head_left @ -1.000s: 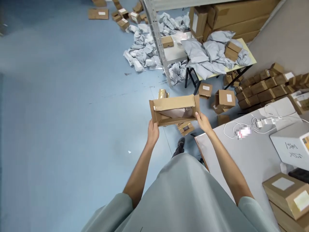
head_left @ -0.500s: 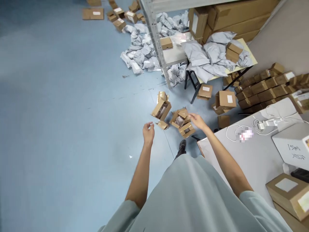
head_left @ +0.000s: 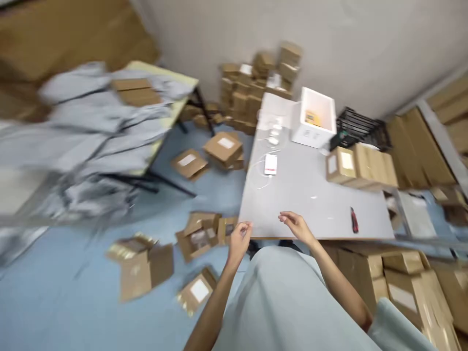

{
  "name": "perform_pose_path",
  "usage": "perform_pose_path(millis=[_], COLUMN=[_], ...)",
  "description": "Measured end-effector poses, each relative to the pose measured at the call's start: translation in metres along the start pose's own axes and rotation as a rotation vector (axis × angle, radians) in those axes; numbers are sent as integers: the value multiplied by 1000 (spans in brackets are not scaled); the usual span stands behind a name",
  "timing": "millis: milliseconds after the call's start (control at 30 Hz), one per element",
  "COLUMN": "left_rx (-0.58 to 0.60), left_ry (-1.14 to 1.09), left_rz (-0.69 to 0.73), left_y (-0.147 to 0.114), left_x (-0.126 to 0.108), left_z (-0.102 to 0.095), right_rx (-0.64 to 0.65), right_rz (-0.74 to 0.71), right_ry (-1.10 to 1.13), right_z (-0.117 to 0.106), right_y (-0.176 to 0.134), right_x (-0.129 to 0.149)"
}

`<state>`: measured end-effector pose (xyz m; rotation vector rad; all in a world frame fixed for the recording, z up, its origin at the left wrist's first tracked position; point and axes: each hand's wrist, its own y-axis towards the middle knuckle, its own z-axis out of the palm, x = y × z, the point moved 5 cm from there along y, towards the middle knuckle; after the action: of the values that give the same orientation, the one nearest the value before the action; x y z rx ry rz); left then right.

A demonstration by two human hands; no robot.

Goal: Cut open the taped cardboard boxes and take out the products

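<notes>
My left hand [head_left: 239, 240] hovers at the near left corner of the grey-topped table [head_left: 292, 195], its fingers loosely curled and no object visible in them. Over the table's front edge is my right hand [head_left: 297, 226], fingers apart, holding nothing. A phone [head_left: 271, 165] with a white cable lies farther back on the tabletop. To the right rests a red and black utility knife [head_left: 354, 220]. Behind it a row of cardboard boxes [head_left: 360, 168] stands on the table. On the floor by my left hand sits an opened cardboard box [head_left: 197, 239].
A white foam box [head_left: 314, 117] and a black crate [head_left: 360, 129] stand at the table's back. Opened cartons [head_left: 146, 270] lie on the blue floor. Grey mailer bags [head_left: 91, 112] cover another table at left. Large cartons [head_left: 398, 278] stand close on my right.
My view has swung right, from the floor cartons to the grey table. Both hands are now at the table's front edge; the right has come away from the opened boxes.
</notes>
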<state>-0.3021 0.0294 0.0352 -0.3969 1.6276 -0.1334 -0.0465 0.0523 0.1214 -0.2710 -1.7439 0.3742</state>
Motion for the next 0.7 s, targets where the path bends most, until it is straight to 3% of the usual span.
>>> perform_pose_path(millis=[167, 333, 433, 567, 700], left_rx=[311, 540, 612, 676, 735], left_ry=[76, 143, 161, 183, 203], left_rz=[31, 93, 137, 172, 183], left_y=[20, -1, -26, -62, -93], left_x=[-34, -77, -99, -112, -114], left_z=[109, 235, 317, 423, 503], right_rx=[-472, -814, -884, -863, -794], right_rz=[7, 9, 5, -37, -77], right_ry=[187, 299, 371, 423, 426], right_z=[-132, -244, -298, -358, -411], right_y=[-84, -163, -182, -177, -162], right_x=[-25, -77, -110, -132, -135])
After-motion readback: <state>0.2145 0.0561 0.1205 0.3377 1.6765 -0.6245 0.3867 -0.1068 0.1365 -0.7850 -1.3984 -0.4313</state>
